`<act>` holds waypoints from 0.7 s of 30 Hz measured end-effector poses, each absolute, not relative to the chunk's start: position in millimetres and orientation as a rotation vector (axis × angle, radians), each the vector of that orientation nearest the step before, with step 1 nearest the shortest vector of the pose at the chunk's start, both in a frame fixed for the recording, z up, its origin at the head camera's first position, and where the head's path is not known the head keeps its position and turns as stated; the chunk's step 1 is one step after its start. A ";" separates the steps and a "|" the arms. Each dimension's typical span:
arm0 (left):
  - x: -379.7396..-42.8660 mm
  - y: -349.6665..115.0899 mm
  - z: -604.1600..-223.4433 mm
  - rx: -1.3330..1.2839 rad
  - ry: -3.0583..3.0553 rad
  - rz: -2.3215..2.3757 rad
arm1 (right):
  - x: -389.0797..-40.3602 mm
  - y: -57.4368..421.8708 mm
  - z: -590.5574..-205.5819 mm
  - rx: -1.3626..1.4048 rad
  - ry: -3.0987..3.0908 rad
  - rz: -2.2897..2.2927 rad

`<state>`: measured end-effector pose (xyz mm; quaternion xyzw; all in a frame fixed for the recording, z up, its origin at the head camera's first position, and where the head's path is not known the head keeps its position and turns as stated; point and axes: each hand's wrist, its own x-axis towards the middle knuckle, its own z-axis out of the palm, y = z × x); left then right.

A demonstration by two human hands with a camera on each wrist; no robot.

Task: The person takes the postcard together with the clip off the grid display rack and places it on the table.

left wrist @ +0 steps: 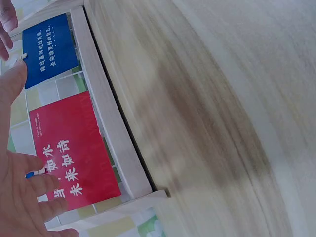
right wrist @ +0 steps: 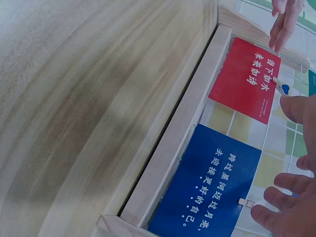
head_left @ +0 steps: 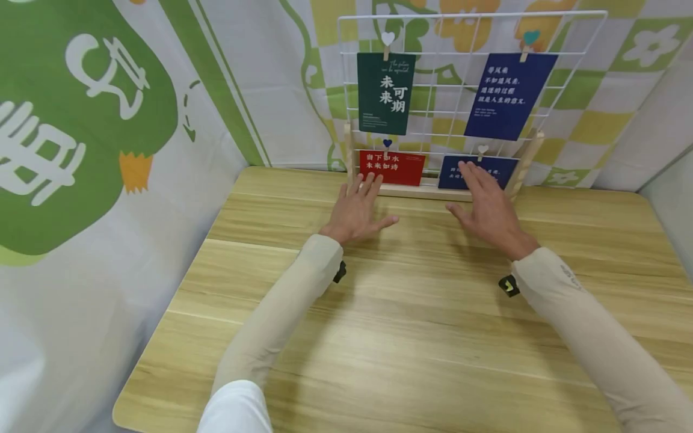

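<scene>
My left hand is open with fingers spread, in front of the red card low on a white wire grid rack with a wooden base. My right hand, fingers straight, is in front of the small blue card at lower right and overlaps it in the head view. Neither hand holds anything. In the left wrist view the fingers overlap the red card's upper edge near its blue clip. From the right wrist, fingertips appear beside the pale clip on the blue card.
Higher on the grid hang a green card and a larger blue card, held by heart-topped clips, one white and one teal. The rack stands at the back of a wooden table. Patterned fabric hangs behind.
</scene>
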<state>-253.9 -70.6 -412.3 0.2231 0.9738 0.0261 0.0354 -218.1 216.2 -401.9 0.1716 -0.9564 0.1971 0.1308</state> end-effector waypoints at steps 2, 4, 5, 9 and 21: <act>-255.1 -70.1 -410.5 0.685 3.004 0.091 | -218.6 215.1 -400.3 0.497 -2.766 0.575; -256.5 -70.0 -409.6 0.688 3.018 0.117 | -219.1 214.3 -398.7 0.503 -2.756 0.583; -257.1 -70.0 -409.3 0.692 3.028 0.129 | -219.3 213.8 -397.7 0.507 -2.751 0.587; -257.9 -70.2 -406.7 0.703 3.052 0.205 | -221.1 211.0 -394.2 0.522 -2.711 0.605; -262.3 -73.8 -394.5 0.722 3.086 0.330 | -225.2 203.1 -381.2 0.457 -2.726 0.663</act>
